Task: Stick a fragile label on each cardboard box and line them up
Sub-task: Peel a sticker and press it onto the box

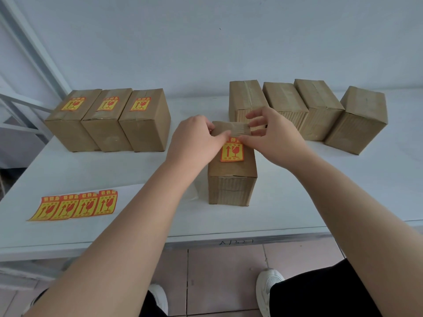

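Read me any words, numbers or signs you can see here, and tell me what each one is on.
"A13", then unclear strokes: handwritten on the front edge of the table.
On the middle box, the label: up arrow and wineglass signs; words too blurred to read.
On the three left boxes, the labels: same signs, words blurred.
On the table, the strip of four labels: same signs, words unreadable.

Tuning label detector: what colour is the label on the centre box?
The label is yellow with orange-red border and symbols; head view.
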